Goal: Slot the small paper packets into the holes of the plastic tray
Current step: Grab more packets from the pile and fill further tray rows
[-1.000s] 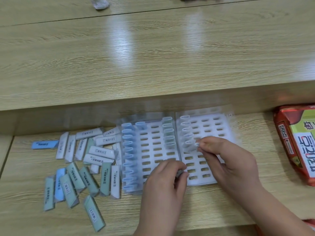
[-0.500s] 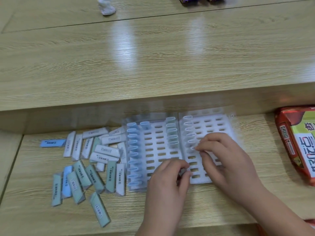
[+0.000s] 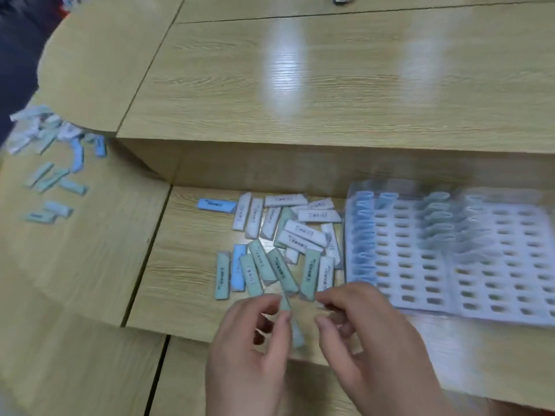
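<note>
The white plastic tray [image 3: 480, 259] with rows of holes lies at the right. Blue packets [image 3: 362, 235] fill its left column, and paler ones [image 3: 435, 223] stand in a middle column. Left of the tray lies a pile of loose white, green and blue paper packets [image 3: 288, 244]. At the pile's near edge my left hand [image 3: 249, 352] pinches a green packet [image 3: 295, 334] between thumb and fingers. My right hand [image 3: 372, 340] is just right of it with loosely bent fingers, its fingertips close to the nearest packets. Nothing shows in its grasp. The image is blurred.
A raised wooden desk tier [image 3: 330, 100] runs behind the tray and pile. More packets [image 3: 51, 181] lie scattered on the lower surface at far left, with a heap [image 3: 39, 127] beyond them. A dark seam [image 3: 144, 259] divides the lower tabletop.
Both hands left the tray and moved left to the loose packets. My left hand took up a green packet. The camera swung left, so the red bag is out of view.
</note>
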Demonstrator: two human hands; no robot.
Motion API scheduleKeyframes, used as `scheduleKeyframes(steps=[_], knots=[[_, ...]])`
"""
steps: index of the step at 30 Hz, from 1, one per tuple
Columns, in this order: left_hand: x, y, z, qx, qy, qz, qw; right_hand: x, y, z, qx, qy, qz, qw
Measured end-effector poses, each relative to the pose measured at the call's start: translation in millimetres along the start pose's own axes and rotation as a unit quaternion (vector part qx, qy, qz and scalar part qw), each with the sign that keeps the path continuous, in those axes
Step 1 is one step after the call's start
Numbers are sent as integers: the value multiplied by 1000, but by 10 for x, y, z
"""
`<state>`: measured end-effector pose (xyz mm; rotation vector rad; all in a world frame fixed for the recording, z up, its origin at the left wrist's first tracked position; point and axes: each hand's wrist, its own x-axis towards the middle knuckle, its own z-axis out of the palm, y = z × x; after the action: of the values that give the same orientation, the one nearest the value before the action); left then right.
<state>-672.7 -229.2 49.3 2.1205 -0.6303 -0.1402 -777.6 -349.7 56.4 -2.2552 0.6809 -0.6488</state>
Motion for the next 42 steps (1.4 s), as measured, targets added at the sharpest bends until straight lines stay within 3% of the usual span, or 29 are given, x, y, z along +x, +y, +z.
scheduleKeyframes(steps=[4, 9, 13, 22, 25, 29, 33, 42], knots=[[200, -485, -246, 69, 27, -81, 994, -103, -89, 527, -122, -87, 26, 988], [548, -770, -264, 184, -29, -133, 973, -73, -110, 806, -235, -93, 86, 964], [690, -807, -229, 187, -39, -119, 974, 11, -136, 888, -268, -86, 111, 953], [740, -695, -274, 108, -47, -145, 982, 118, -231, 695, -148, -104, 180, 967], [717, -486, -297, 55, -61, -112, 990, 94, -262, 373, -59, -80, 209, 973], [667, 49, -139, -24, -84, -34, 996, 36, -156, -73, 18, 25, 224, 974], [594, 480, 217, -122, -133, -52, 982, 15, 63, -518, 71, 143, 224, 961], [469, 1084, 906, -182, -211, -79, 957, 163, 881, -1124, 4, 134, 152, 979]])
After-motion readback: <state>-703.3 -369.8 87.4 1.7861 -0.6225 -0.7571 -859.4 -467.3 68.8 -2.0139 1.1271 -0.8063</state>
